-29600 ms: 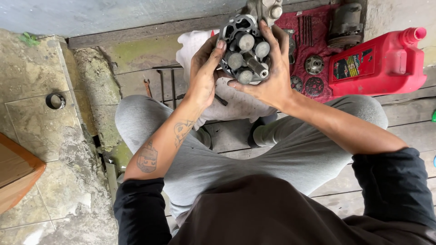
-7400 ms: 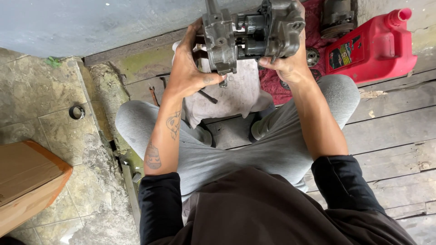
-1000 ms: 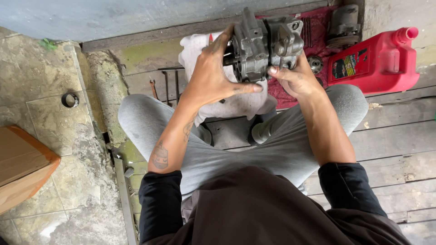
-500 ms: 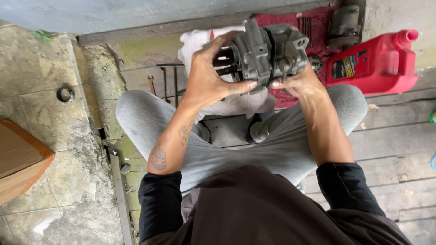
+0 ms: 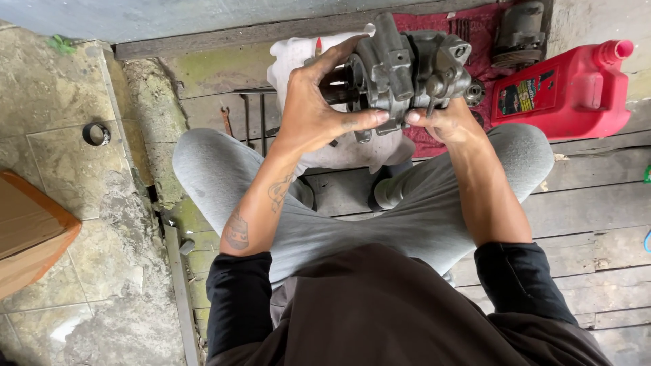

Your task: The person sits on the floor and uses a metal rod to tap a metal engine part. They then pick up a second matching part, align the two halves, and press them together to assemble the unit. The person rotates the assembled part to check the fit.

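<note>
Head view: left fingers [image 5: 339, 61] are curled over the top of a grey cast-metal compressor body [image 5: 407, 68], thumb pressed along its lower edge, so the left hand [image 5: 312, 112] is closed on the housing's left end. Right hand [image 5: 444, 122] is cupped under the right end, fingertips clamped against the underside near the thumb of the other hand; its grip on the same housing is closed too. Housing is held in the air above the lap, tilted, with its open bore end turned toward the left palm.

Below the part, a white rag [image 5: 352, 149] is spread between the knees of grey trousers [image 5: 224, 176]. A red cloth [image 5: 475, 34] is laid on the wooden planks [image 5: 597, 203] behind, with a second dark metal unit [image 5: 519, 30] resting on it. A red plastic jug [image 5: 576, 88] is lying just right of the cloth. Thin metal tools [image 5: 261, 118] are seen on the boards left of the rag. A small black ring [image 5: 96, 133] sits on the stone floor [image 5: 61, 102], well apart, and a brown cardboard box [image 5: 30, 230] is at the left edge.
</note>
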